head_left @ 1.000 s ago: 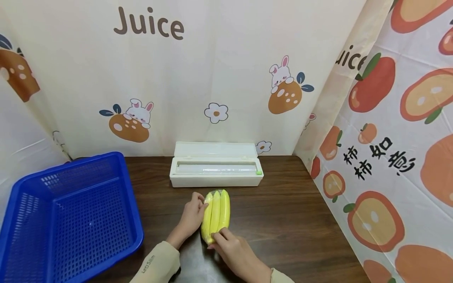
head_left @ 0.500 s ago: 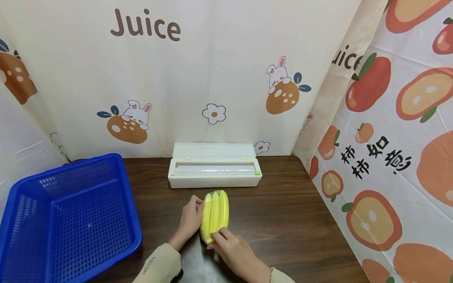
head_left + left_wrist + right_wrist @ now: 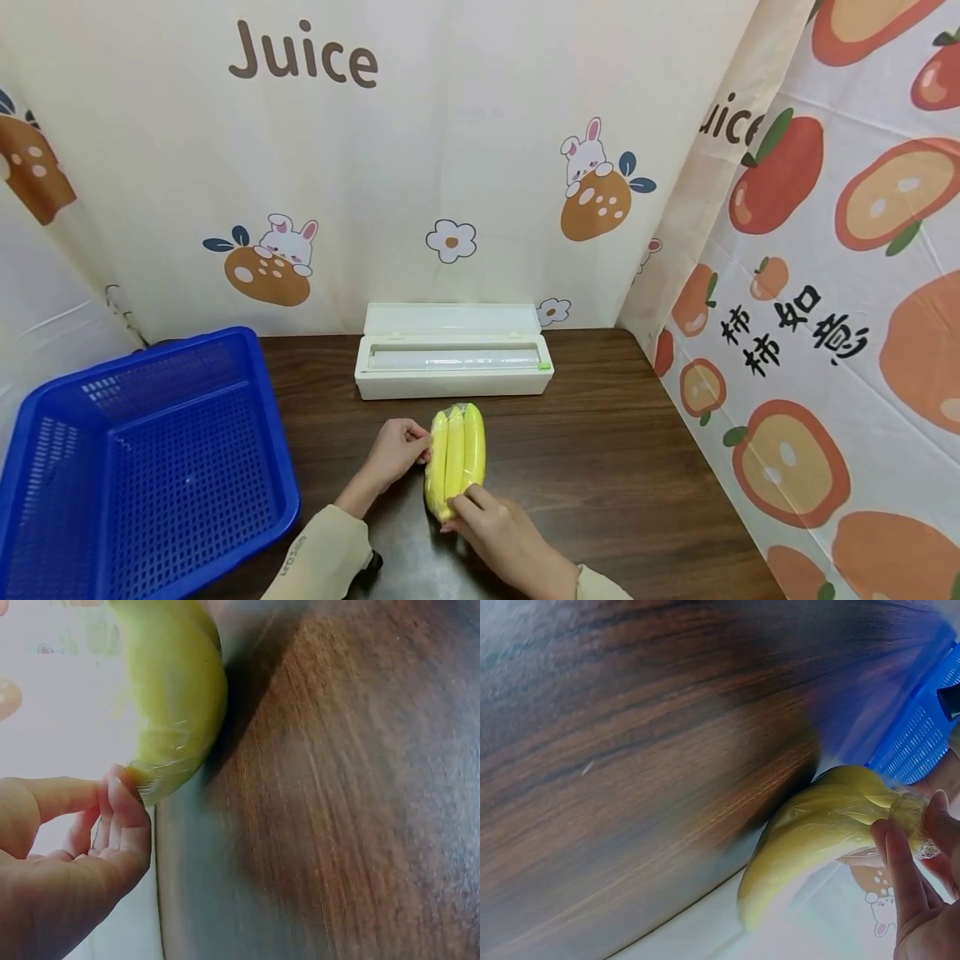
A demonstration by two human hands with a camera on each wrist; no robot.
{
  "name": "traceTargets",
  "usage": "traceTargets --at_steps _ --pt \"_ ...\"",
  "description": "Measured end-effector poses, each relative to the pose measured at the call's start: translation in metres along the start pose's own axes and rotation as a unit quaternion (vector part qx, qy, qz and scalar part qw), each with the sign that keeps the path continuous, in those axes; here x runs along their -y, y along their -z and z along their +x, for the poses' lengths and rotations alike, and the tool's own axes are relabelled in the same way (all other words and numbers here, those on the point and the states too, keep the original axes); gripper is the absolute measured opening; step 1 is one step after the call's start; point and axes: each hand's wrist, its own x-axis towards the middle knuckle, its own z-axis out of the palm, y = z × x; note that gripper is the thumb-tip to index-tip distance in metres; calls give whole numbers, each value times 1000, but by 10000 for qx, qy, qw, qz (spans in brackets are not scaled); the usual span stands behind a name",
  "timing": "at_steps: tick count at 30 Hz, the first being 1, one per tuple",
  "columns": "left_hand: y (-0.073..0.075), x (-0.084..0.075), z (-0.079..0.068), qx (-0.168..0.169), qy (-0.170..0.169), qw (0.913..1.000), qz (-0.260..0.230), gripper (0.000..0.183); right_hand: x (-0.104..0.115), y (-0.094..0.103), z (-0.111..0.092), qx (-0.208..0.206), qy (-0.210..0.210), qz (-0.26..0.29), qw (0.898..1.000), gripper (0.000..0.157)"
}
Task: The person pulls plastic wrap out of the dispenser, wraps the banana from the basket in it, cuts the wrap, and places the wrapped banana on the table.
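A bunch of yellow bananas (image 3: 455,458) lies on the table, wrapped in shiny cling film (image 3: 169,746). At its left edge, my left hand (image 3: 397,450) pinches the film between thumb and forefinger; the left wrist view shows creases running from the fingertips across the fruit. My right hand (image 3: 501,533) grips the near end of the bunch, where the film is bunched up around the stems (image 3: 907,817). Behind the bananas stands a white cling film dispenser (image 3: 453,383), its lid raised and a roll of film inside.
A large blue plastic basket (image 3: 281,467) stands on the left of the dark wooden table (image 3: 615,467). Printed curtains (image 3: 480,150) hang behind the table and along its right side.
My left hand has drawn slightly left and toward me, its fingers turning more sideways to the bananas. The right hand keeps its grip, and the head view has shifted a little.
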Motion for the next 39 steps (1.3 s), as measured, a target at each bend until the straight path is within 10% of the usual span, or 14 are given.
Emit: traceTargets --at_steps 9,22,27,39 --pt "1 2 -1 -409 -117 9967 693 7 -3 2 -1 30 33 102 9999 19" --pt "1 15 6 128 1103 9855 -1284 34 -11 3 -6 -57 94 361 9993 21" --pt "3 13 11 616 1301 9786 -1468 36 -16 4 -14 -146 -197 942 9952 19" --pt "4 7 6 613 1313 9808 -1304 47 -21 6 -19 -100 -586 1439 9878 18"
